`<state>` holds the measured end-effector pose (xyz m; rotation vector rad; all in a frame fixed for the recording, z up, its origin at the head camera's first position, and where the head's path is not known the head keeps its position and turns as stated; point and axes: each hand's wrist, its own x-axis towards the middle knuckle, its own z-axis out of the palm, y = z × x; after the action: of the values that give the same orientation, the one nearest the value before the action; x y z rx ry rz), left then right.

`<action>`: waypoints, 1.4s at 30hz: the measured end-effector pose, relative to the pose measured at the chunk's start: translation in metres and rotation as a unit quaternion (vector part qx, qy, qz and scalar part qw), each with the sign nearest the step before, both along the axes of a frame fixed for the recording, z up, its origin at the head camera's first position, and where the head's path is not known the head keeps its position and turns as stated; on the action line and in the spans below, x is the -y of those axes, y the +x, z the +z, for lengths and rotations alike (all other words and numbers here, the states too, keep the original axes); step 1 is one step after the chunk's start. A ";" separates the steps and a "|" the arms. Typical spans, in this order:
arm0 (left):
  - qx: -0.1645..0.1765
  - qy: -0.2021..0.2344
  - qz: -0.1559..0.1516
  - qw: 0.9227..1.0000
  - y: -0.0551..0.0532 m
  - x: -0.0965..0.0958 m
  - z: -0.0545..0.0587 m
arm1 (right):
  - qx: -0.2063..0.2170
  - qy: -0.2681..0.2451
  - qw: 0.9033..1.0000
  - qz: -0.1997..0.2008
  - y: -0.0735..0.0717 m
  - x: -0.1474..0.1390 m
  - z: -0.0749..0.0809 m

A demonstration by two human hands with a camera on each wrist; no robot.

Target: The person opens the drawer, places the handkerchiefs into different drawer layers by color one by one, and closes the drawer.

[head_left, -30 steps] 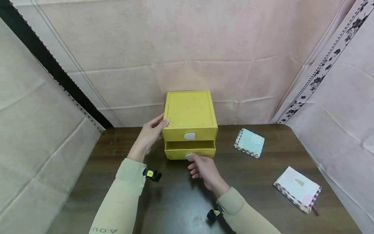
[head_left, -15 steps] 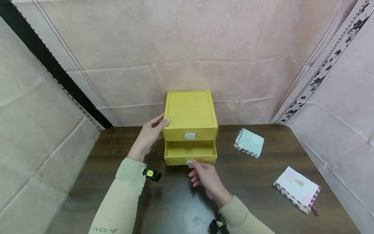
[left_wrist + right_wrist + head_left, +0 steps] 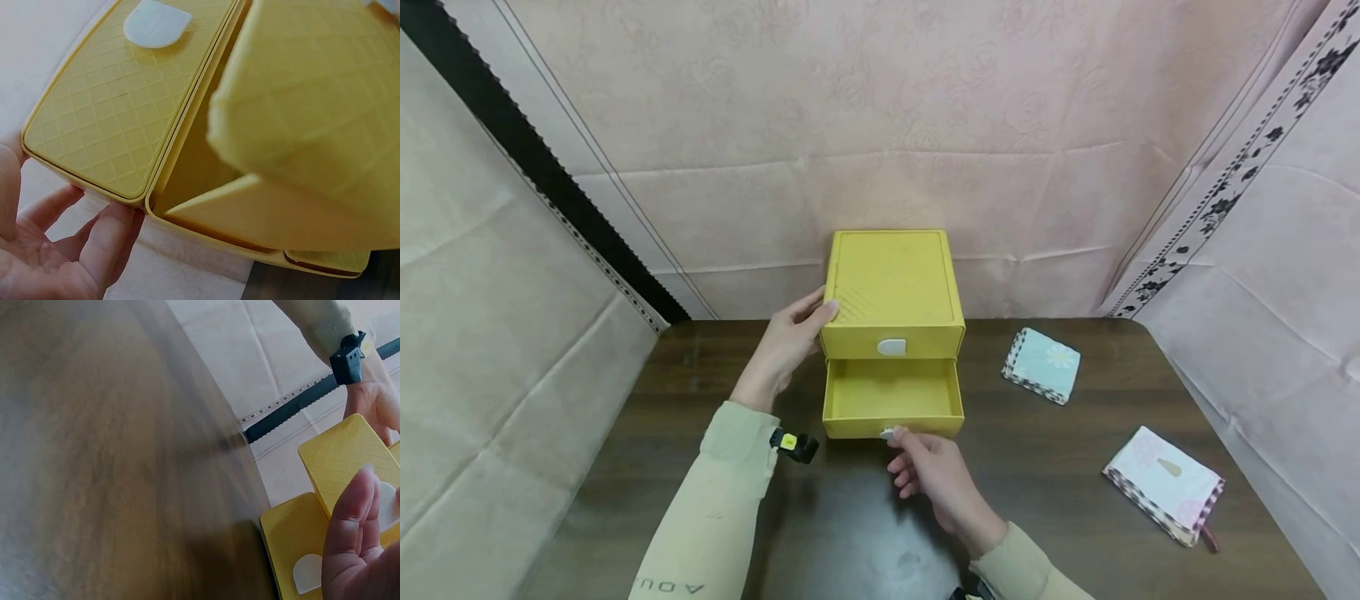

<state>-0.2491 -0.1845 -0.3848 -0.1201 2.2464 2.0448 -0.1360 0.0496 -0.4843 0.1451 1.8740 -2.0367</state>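
A yellow drawer box (image 3: 891, 283) stands at the back of the table. Its top drawer (image 3: 119, 94) is closed, and the drawer beneath it (image 3: 893, 392) is pulled well out, its visible inside bare. With thumb and index finger, my right hand (image 3: 936, 479) pinches this drawer's white knob (image 3: 389, 506); the other fingers are bent below. My left hand (image 3: 786, 342) rests against the box's left side, thumb on the top edge and fingers along the side wall. Below the pulled drawer, the right wrist view shows another closed yellow front (image 3: 294, 534) with a white knob.
To the box's right lies a light blue folded cloth item (image 3: 1042, 367) with a checked edge. Nearer on the right is a white one (image 3: 1165, 483) with a checked edge and a small dark tab. Pale cloth walls (image 3: 880, 108) enclose the dark wooden table (image 3: 850, 533).
The drawer has slid steadily outward, toward the person, with my right hand drawing back on its knob. More of its inside shows. My left hand has stayed at the box's side.
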 end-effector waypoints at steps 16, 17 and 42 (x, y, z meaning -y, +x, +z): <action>-0.008 -0.004 0.003 1.000 -0.001 -0.002 0.000 | 0.009 -0.016 1.000 0.004 0.018 -0.002 -0.003; -0.008 -0.002 0.004 1.000 -0.002 -0.002 0.000 | 0.009 -0.017 1.000 0.004 0.019 -0.001 -0.003; -0.012 -0.041 -0.009 0.999 0.001 0.001 0.002 | 0.010 -0.026 1.000 -0.007 0.030 0.004 -0.002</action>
<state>-0.2486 -0.1853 -0.3833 -0.0806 2.3374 1.9560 -0.1063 0.0457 -0.4866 0.1649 1.8104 -2.0840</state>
